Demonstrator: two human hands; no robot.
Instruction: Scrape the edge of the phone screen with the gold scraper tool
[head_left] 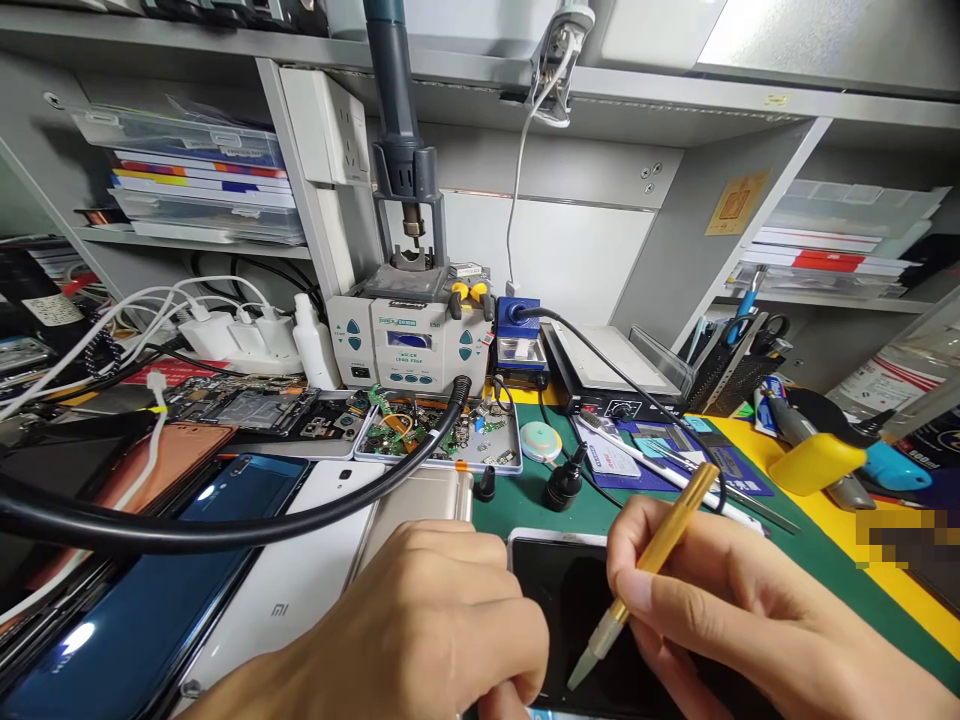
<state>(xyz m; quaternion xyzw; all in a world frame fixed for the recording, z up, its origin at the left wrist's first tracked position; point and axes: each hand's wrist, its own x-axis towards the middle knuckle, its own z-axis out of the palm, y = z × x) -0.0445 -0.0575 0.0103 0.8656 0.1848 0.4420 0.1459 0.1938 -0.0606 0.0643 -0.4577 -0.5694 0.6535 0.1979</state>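
A gold-handled tool is gripped by the right hand over the dark phone, which is steadied by the curled left hand.

Two bare hands low in the head view. The left hand lies palm down, fingers curled, knuckles toward the camera. The right hand reaches in from the right, thumb and fingers pinched in a pen grip, wrist angled inward toward the left hand.
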